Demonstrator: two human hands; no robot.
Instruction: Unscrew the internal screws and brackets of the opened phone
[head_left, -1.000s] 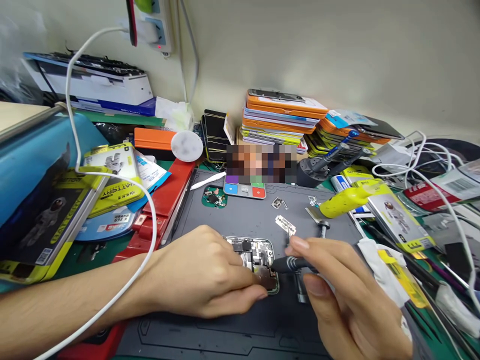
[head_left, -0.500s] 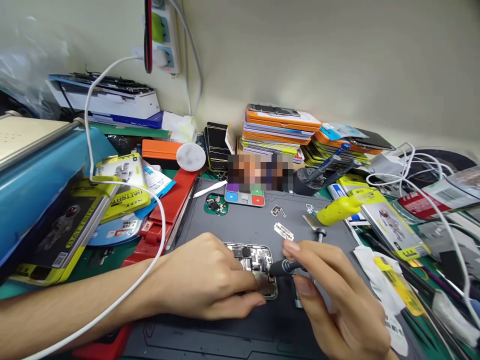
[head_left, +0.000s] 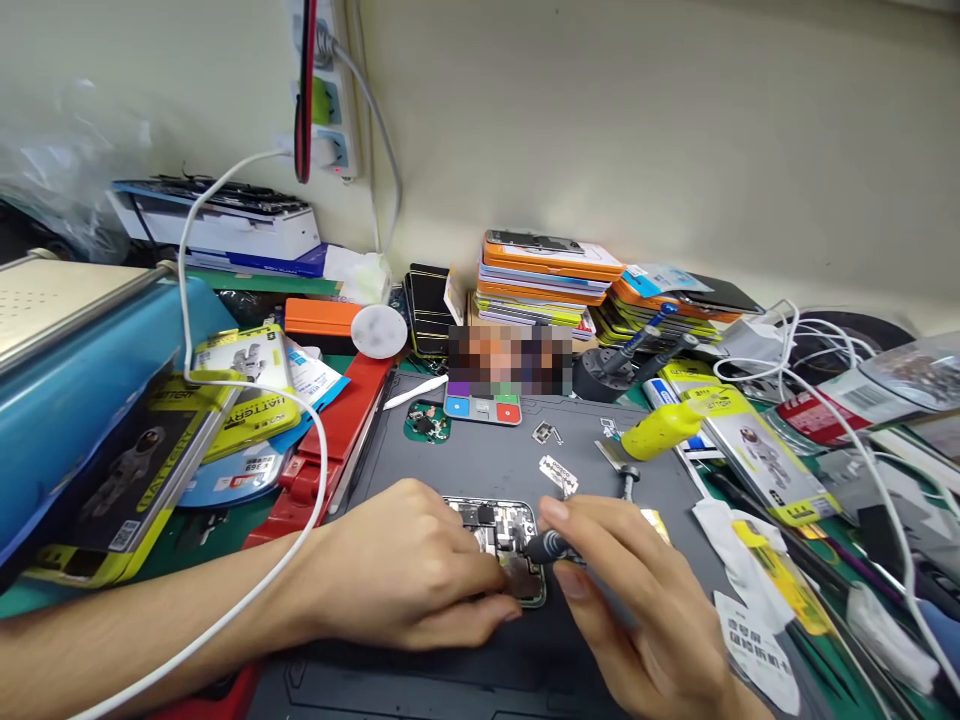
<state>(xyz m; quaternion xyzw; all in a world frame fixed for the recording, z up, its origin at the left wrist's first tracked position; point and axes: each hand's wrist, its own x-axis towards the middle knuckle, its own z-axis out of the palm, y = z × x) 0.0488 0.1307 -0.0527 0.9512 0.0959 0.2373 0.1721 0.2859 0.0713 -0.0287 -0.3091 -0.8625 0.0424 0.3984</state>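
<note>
An opened phone [head_left: 511, 518] lies on the dark grey work mat [head_left: 390, 665], its circuit board and inner parts exposed. My left hand [head_left: 420, 575] is closed over its left and lower part, with the fingertips hidden from me. Between the thumb and fingers of my right hand [head_left: 637, 595] is a dark screwdriver [head_left: 546, 547] with a ringed grip. It leans over the right side of the phone, and its lower end meets the board area; the tip itself cannot be made out. A razor blade [head_left: 559, 474] rests on the mat just beyond my right fingers.
Small metal parts [head_left: 546, 432], a green circuit piece [head_left: 427, 422] and a yellow bottle [head_left: 660, 430] lie farther back. Battery packs [head_left: 135, 480] and a red tool [head_left: 322, 450] crowd the left. A white cable [head_left: 321, 450] loops over my left forearm. A screwdriver holder [head_left: 600, 375] stands behind.
The whole view has shifted, so things sit slightly lower and mostly a little left. Both hands keep nearly the same places at the phone, with the screwdriver still over its right side.
</note>
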